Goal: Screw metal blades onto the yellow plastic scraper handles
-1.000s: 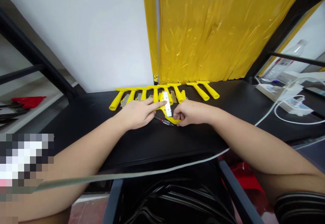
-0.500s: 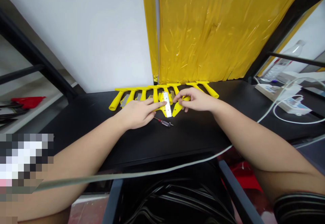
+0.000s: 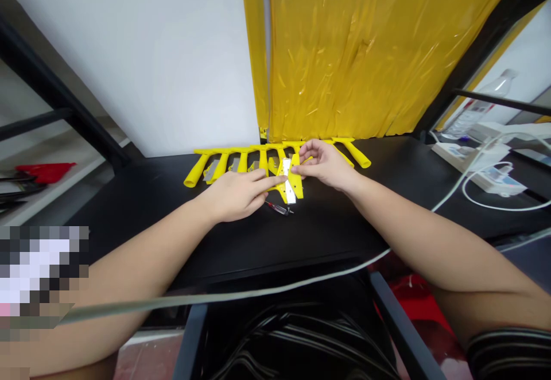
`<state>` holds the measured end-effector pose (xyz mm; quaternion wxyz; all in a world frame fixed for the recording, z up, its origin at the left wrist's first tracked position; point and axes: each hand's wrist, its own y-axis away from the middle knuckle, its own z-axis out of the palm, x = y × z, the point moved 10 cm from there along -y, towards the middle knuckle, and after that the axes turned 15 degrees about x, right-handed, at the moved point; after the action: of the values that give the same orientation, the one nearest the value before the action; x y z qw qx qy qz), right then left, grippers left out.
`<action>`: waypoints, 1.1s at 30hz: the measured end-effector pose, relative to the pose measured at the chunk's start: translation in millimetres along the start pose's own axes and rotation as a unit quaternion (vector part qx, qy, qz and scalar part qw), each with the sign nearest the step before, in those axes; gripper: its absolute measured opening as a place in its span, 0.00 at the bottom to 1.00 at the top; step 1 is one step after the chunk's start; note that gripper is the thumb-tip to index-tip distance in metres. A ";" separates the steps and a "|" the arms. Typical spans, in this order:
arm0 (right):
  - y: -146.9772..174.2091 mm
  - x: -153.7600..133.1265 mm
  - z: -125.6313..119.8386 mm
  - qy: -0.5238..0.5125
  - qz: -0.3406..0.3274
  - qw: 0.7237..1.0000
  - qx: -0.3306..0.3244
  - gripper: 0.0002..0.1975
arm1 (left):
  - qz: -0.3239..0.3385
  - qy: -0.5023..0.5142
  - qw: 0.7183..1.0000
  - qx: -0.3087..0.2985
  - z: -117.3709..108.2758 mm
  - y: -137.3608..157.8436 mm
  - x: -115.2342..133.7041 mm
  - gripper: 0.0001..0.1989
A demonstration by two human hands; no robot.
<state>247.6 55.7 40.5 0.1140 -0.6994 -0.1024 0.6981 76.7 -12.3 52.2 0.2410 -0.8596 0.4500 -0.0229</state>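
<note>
My left hand (image 3: 236, 193) is closed round a yellow plastic scraper (image 3: 279, 195), its grip hidden under the palm. The extended index finger touches the edge of a bright metal blade (image 3: 290, 194) lying on the scraper's head. Between thumb and fingers my right hand (image 3: 327, 165) pinches a flat yellow plate with small holes (image 3: 296, 185). That plate overlaps the blade's right side. Just below my left fingers, a small screwdriver (image 3: 278, 208) with a clear and red handle lies on the black table (image 3: 275, 242).
Several yellow scrapers (image 3: 196, 172) stand in a row along the table's back edge, some with grey blades. Behind them rise a white panel (image 3: 172, 70) and yellow wrapping (image 3: 344, 53). White power strips (image 3: 491, 167) lie at right. A pale cable (image 3: 258, 294) crosses in front.
My right hand has moved left with the yellow plate, which now lies over part of the blade. The blade and scraper have shifted slightly right.
</note>
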 end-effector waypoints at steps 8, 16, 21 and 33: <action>2.8 13.5 7.9 -0.014 0.056 0.998 -0.009 0.28 | -0.002 -0.011 1.000 0.009 -0.6 -0.1 -1.0 0.26; 9.4 22.1 17.4 -0.023 0.113 0.993 -0.020 0.30 | -0.001 0.003 1.000 0.025 -1.0 0.3 -0.9 0.26; 12.8 23.4 24.1 -0.028 0.122 0.991 -0.036 0.30 | 0.019 0.003 0.999 0.042 -6.5 -0.9 5.3 0.25; 15.8 25.9 30.9 -0.040 0.143 0.986 -0.075 0.27 | 0.068 0.009 0.995 0.076 -11.5 -0.7 9.4 0.21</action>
<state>216.5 49.0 11.1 -0.0439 -0.6852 -0.0582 0.7247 79.9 -23.9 61.0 0.3026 -0.8057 0.5068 -0.0488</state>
